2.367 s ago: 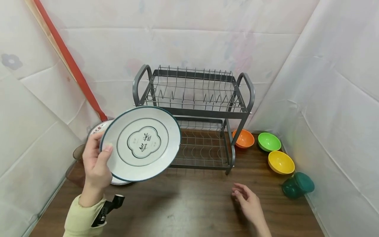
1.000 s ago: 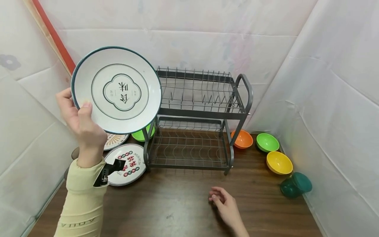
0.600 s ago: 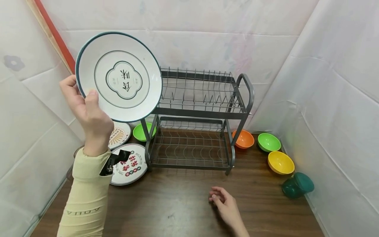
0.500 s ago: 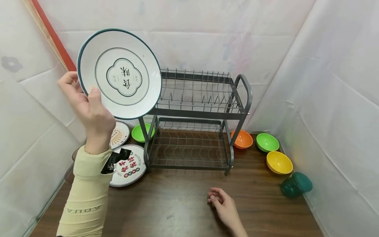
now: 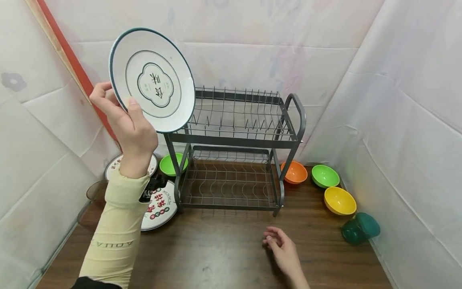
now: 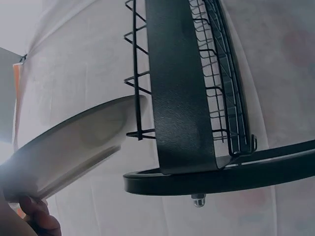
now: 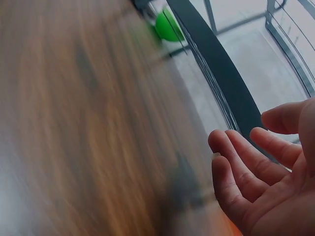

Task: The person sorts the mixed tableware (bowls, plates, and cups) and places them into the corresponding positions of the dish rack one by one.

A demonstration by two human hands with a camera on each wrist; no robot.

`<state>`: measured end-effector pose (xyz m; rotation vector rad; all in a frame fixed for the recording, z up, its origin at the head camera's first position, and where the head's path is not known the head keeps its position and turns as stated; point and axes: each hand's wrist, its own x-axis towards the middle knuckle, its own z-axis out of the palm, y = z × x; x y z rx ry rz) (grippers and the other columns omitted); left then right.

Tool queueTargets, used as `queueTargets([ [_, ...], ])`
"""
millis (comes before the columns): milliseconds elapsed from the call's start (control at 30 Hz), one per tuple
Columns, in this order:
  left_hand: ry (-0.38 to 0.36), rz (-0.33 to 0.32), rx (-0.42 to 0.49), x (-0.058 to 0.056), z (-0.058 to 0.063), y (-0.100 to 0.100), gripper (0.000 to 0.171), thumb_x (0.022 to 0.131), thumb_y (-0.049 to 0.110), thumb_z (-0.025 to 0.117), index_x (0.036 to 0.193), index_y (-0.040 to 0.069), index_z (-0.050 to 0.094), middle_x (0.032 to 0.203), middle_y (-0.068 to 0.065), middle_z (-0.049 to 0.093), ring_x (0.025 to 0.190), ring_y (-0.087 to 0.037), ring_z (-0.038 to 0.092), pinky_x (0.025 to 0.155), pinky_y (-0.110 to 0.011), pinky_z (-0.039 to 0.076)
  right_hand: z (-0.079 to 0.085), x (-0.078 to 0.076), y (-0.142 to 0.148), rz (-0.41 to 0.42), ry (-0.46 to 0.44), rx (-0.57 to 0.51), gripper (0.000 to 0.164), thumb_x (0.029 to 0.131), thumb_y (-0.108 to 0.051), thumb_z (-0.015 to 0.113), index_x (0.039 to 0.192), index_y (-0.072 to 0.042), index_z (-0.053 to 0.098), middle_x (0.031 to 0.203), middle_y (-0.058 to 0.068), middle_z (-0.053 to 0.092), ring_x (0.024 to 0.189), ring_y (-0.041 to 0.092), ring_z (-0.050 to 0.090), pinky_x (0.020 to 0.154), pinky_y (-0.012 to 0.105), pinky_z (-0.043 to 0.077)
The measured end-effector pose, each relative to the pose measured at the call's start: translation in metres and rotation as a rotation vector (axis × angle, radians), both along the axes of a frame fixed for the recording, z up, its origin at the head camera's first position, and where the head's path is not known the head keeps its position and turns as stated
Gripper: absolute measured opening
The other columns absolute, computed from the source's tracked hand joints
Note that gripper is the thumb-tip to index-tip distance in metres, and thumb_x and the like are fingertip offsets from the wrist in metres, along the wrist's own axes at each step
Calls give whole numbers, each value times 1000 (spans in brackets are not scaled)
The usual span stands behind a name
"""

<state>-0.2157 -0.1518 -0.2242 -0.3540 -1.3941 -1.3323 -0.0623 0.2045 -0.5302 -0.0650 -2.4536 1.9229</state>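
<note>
Plate (image 5: pixel 155 82), white with a teal rim and dark characters at its centre, is held raised and steeply tilted by the left end of the upper tier of a grey dish rack (image 5: pixel 234 140). Its lower left edge is pinched by the left hand (image 5: pixel 129 126), the thumb being laid on the face and the fingers set behind. Whether the rack is touched by the plate cannot be told. The right hand (image 5: pixel 284 252) is observed at the wooden table (image 5: pixel 216 253), in front of the rack's right side, its fingers loosely curved; contact with the tabletop cannot be confirmed. A plate with red characters (image 5: pixel 163 205) is noted beside the rack's left foot, partly hidden by the left sleeve (image 5: pixel 116 228). At the right, an orange bowl (image 5: pixel 295 173), a yellow bowl (image 5: pixel 340 201) and a dark green cup (image 5: pixel 361 228) are found.
</note>
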Motion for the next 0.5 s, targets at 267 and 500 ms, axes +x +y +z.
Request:
queueTargets([
  [267, -90, 120, -126, -11, -1, 5, 27, 98, 14, 39, 125, 13, 36, 110, -4, 63, 94, -15, 60, 79, -24, 49, 9, -5, 38, -160, -3, 64, 30, 99, 0, 57, 128, 4, 56, 116, 24, 67, 90, 18, 70, 75, 26, 55],
  [500, -215, 182, -289, -21, -4, 14, 28, 105, 20, 34, 133, 15, 33, 110, -11, 60, 100, -15, 65, 80, -28, 53, 12, -6, 59, -224, -44, 116, 29, 103, -8, 55, 130, -1, 56, 119, 20, 67, 92, 12, 68, 77, 27, 54],
])
